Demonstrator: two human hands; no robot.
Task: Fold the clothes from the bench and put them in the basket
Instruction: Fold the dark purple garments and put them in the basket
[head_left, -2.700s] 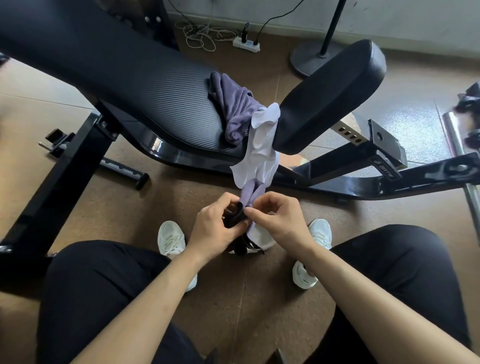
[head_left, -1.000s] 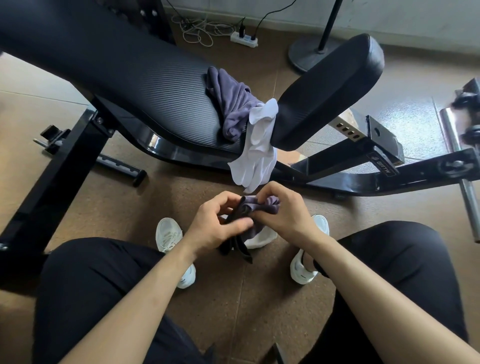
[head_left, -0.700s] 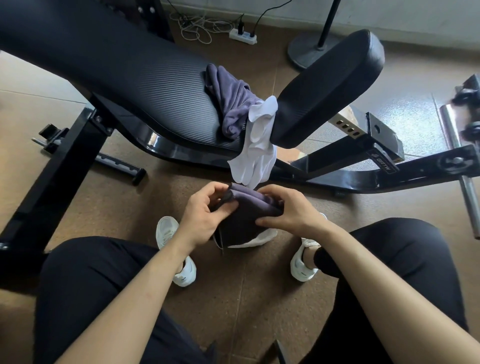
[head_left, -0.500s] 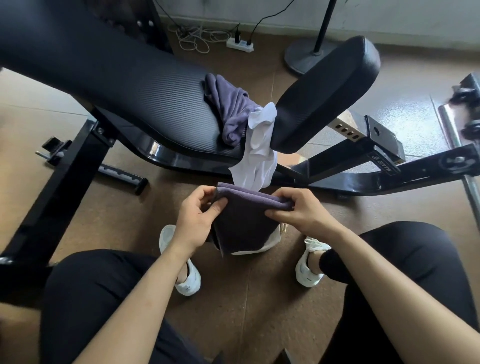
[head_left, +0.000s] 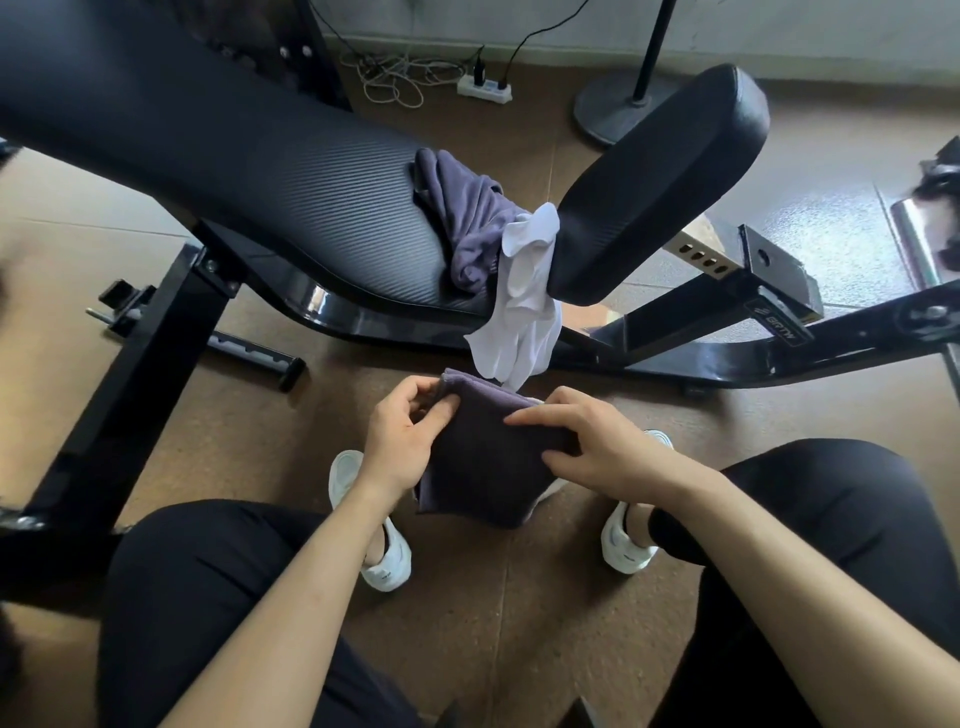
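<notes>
Folded cloth (head_left: 488, 467) held in both hands, low in front of the bench (head_left: 260, 171), between the knees.
Left hand (head_left: 402, 436): thumb and curled fingers pinch the cloth's far-left corner. Right hand (head_left: 597, 447): holds the right edge, index laid along the far fold, thumb pressed on the near face, fingers only slightly bent. On the bench seat, a crumpled purple garment (head_left: 467, 218). Just right of it, a white garment (head_left: 524, 306) hangs off the near edge, its tip just above the cloth.
</notes>
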